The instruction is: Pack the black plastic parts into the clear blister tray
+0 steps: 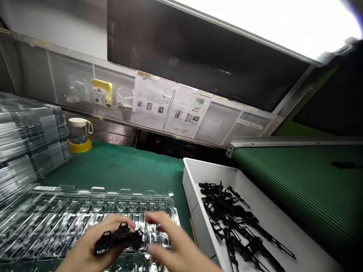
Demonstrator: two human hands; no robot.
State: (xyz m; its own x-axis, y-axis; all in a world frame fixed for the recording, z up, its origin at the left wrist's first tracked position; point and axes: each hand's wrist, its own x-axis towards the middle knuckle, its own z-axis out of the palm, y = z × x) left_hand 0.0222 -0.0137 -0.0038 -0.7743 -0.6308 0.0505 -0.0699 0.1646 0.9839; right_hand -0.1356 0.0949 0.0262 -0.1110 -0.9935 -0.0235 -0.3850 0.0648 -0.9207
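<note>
Head view, only one. Landmark: clear blister tray [85, 217] on green mat [121, 166].

Left hand [85, 251] over near edge of tray, fingers curled around a bunch of black plastic parts [119, 238]; count in the clump looks like three, can't confirm. Right hand [176, 245] just right of the clump, over tray's near right corner, fingers spread and loose, blurred; gripping nothing visible, fingertips close to the parts, contact can't tell.

Right of tray: one white bin [272, 211], tilted in frame, holding a tangled pile of black frame parts [235, 223], too many to count. Further right of bin: green ribbed conveyor belt [297, 185], one dark piece [344, 164] lying on it.

Left of tray: one tall stack of clear trays [28, 147]. Behind tray, far left: one glass jar with white lid [79, 130] sitting on one yellow tape roll [81, 145]. Behind that, rail with two printed instruction sheets [170, 107] and one yellow card [103, 92].
</note>
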